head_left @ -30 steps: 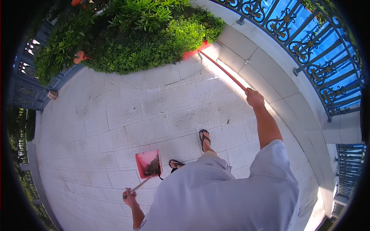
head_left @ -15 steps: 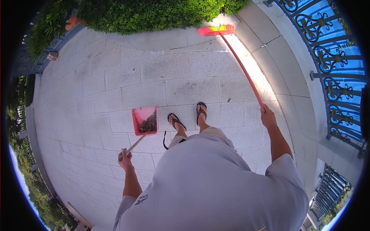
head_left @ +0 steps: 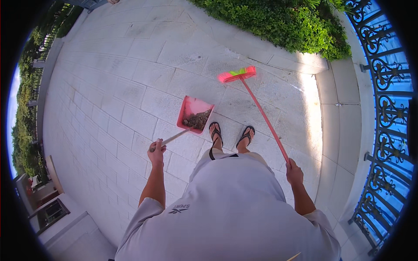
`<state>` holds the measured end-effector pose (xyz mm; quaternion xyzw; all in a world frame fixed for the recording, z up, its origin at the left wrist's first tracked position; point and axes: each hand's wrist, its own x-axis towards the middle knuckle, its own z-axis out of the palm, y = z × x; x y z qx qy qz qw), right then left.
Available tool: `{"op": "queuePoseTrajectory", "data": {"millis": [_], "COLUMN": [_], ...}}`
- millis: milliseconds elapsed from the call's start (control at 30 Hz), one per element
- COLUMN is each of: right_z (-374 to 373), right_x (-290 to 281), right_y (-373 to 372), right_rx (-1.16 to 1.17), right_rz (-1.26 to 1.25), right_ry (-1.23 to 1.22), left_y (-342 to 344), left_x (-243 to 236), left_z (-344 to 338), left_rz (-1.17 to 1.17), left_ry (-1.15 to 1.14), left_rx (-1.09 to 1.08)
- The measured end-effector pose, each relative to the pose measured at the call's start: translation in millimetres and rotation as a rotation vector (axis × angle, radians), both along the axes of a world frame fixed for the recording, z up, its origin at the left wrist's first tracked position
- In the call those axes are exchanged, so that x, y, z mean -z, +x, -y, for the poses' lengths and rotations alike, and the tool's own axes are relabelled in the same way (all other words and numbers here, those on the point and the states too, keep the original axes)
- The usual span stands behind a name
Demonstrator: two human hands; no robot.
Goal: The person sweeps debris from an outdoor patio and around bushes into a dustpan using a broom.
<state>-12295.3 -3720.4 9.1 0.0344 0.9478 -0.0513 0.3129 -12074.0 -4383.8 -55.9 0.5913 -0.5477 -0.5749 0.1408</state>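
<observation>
Broom (head_left: 264, 114) and dustpan (head_left: 195, 104) show red against pale paving (head_left: 130, 108) as I look down from afar. Nearest me, the right hand (head_left: 294, 173) grips the broom's stick near its upper end; the left hand (head_left: 156, 152) is closed around the end of the pan's handle (head_left: 175, 136). Those are the spots where I would take hold: both tools look light and stiff, though the broom is likely head-heavy. Just beside the sandals (head_left: 216, 130), the pan holds debris (head_left: 197, 120) heaped along its near and right edges, loose, I judge, and apt to spill if tipped. Farther out, soft-looking bristles (head_left: 237, 75) sit short of the paving's hedge-side edge; whether they touch down, I cannot tell. Beyond stands the hedge (head_left: 283, 26).
</observation>
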Motion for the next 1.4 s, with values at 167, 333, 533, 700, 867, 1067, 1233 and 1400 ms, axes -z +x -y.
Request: {"op": "queuePoseTrajectory", "data": {"millis": [167, 333, 533, 700, 867, 1067, 1233, 1400], "right_z": [185, 367, 301, 197, 155, 201, 173, 58], "right_x": [44, 82, 78, -19, -86, -49, 29, -21], "right_y": [-173, -312, -359, -333, -265, -241, -304, -307], "right_rx": [-0.229, -0.418, -0.342, -0.269, -0.225, -0.129, -0.216, -0.171], "right_rz": [-0.042, 0.025, 0.127, 0.158, 0.052, 0.069, 0.102, 0.076], "right_ry": [-0.156, -0.077, 0.163, 0.323, 0.361, 0.123, 0.190, 0.269], "left_y": [-4, 7, -17, -28, -62, -64, -84, -75], "left_x": [-40, -19, 22, 76, 102, 63, 26, 1], "left_z": [-10, -3, 70, 116, 131, 98, 94, 71], "left_rz": [0.027, 0.065, 0.119, 0.167, 0.141, 0.128, 0.098, -0.009], "left_ry": [-0.022, -0.009, 0.049, 0.058, 0.058, 0.089, 0.024, -0.016], "left_rx": [-0.081, -0.155, -0.189, -0.135, -0.100, -0.060, 0.028, 0.016]}}
